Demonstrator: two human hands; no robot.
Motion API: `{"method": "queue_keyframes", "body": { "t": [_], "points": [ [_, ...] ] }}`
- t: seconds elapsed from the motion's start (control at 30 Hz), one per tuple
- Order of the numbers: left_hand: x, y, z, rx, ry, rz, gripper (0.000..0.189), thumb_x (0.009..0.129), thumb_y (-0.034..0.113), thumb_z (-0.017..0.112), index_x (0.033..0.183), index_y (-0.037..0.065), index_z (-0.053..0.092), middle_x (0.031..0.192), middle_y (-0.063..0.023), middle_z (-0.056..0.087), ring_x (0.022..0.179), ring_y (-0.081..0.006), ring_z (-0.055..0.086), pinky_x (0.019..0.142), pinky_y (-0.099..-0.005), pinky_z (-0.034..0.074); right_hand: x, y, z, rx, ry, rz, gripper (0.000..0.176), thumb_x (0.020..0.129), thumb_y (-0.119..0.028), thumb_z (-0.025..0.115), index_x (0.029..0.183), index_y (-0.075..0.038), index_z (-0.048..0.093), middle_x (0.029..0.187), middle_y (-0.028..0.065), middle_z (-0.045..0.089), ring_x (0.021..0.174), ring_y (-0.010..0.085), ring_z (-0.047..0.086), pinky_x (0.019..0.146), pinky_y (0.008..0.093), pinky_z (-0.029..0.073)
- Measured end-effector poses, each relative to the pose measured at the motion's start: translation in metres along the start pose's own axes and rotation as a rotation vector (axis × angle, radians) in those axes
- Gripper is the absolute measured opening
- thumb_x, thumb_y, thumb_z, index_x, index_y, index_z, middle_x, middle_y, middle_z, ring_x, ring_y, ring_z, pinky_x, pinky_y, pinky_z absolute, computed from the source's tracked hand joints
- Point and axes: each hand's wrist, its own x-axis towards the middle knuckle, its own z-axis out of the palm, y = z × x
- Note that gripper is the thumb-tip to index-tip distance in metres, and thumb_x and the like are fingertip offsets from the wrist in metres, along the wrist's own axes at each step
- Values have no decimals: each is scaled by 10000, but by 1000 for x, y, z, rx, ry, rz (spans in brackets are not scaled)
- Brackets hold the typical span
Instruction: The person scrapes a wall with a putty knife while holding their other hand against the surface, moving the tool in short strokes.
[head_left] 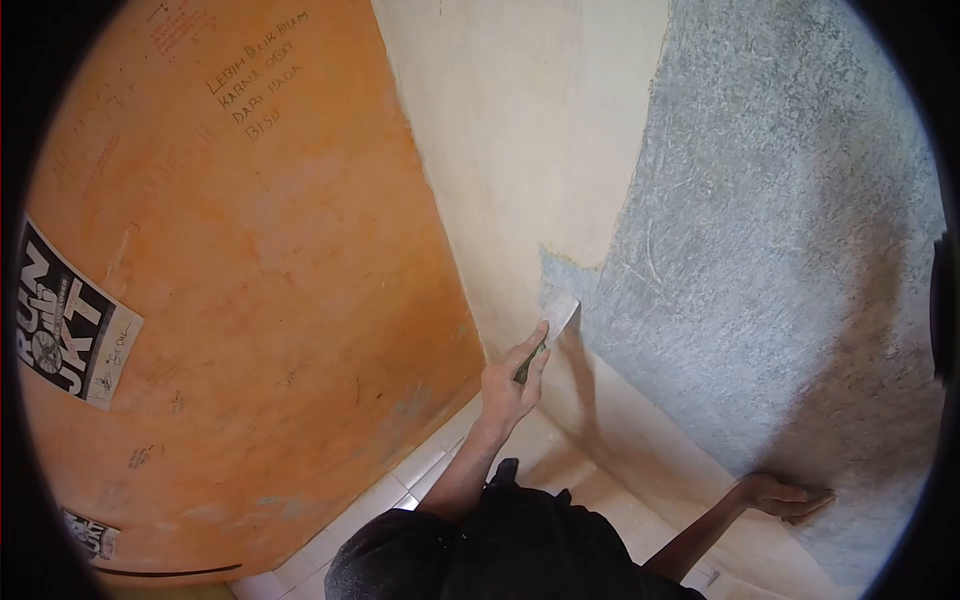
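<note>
My left hand [512, 385] is closed round the dark handle of a scraper [564, 314], and a finger reaches along toward its blade. The broad blade lies against the wall at the lower tip of a rough grey-blue patch [568, 272], beside the cream layer [530, 130]. Lower right, my right hand [783, 496] is by the rough grey wall [730, 290], its fingers curled together. A small dark shape shows at its fingertips; what it is cannot be made out.
An orange wall [300, 270] with handwriting meets the cream wall in a corner at left. A black-and-white poster [75, 320] and a smaller sticker [92, 535] are on it. White floor tiles [415, 468] lie below. My shadow falls on the grey wall.
</note>
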Motion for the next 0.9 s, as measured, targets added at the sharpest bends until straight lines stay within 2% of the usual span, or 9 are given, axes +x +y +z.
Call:
{"method": "queue_keyframes", "body": {
  "t": [0.07, 0.1, 0.47, 0.57, 0.63, 0.7, 0.8, 0.87, 0.9],
  "points": [
    [0, -3, 5, -6, 111, 108, 377, 874, 115, 633, 1250, 117, 605, 871, -167, 679, 734, -245, 674, 675, -302, 514, -5, 0, -1, -33, -22, -24, 475, 1032, -264, 272, 1260, 94, 488, 1301, 210, 500, 1194, 341, 476, 1006, 454, 383],
    [-8, -5, 4, -1, 105, 97, 377, 874, 115, 633, 1250, 117, 605, 871, -167, 679, 734, -245, 674, 675, -302, 514, -7, 2, -5, -69, -46, -3, 480, 1033, -267, 265, 1263, 92, 484, 1301, 211, 498, 1199, 337, 473, 1007, 450, 383],
    [-25, 12, 26, -38, 87, -6, 341, 908, 126, 602, 1245, 79, 599, 1103, -188, 659, 951, -239, 676, 824, -295, 502, -7, 7, 1, -12, -45, 31, 500, 1036, -271, 220, 1280, 88, 467, 1331, 215, 465, 1228, 334, 453, 1031, 448, 375],
    [0, 25, 21, -193, 128, -29, 343, 917, 118, 586, 1254, 53, 585, 1152, -178, 645, 1015, -219, 653, 866, -298, 485, -12, 5, -3, 32, -69, 82, 498, 1033, -264, 224, 1282, 94, 464, 1338, 221, 457, 1226, 336, 457, 1032, 449, 374],
    [-2, 27, 23, -157, 124, -11, 347, 921, 116, 579, 1261, 45, 577, 1177, -176, 634, 1045, -216, 637, 887, -295, 472, -16, 5, -1, 131, -52, 189, 491, 1028, -247, 231, 1273, 106, 468, 1335, 231, 460, 1221, 337, 461, 1027, 448, 380],
    [-9, 29, 22, -123, 123, 3, 350, 926, 113, 571, 1267, 37, 569, 1202, -173, 623, 1075, -213, 622, 908, -292, 459, -12, 7, -2, 117, -51, 117, 490, 1025, -243, 235, 1264, 112, 474, 1329, 235, 464, 1220, 336, 463, 1023, 443, 385],
    [-9, 32, 23, -140, 49, -135, 357, 932, 114, 560, 1279, 31, 556, 1222, -175, 612, 1120, -219, 598, 943, -292, 435, -9, 12, 2, 106, -27, 56, 490, 1021, -239, 242, 1249, 120, 486, 1316, 241, 476, 1215, 333, 469, 1017, 434, 392],
    [-3, 28, 26, -250, 120, -74, 349, 926, 87, 554, 1263, -1, 560, 1221, -183, 614, 1069, -125, 578, 910, -264, 433, -13, 11, 2, 105, -30, 75, 492, 1019, -240, 245, 1242, 123, 491, 1308, 242, 483, 1213, 332, 472, 1015, 428, 394],
    [-12, 23, 28, -247, 116, -79, 349, 926, 87, 554, 1263, -1, 560, 1221, -183, 614, 1069, -125, 578, 910, -264, 433, -13, 11, 1, 93, -31, 71, 493, 1017, -240, 249, 1237, 126, 495, 1307, 244, 485, 1208, 333, 477, 1014, 425, 394]
  ]
}}
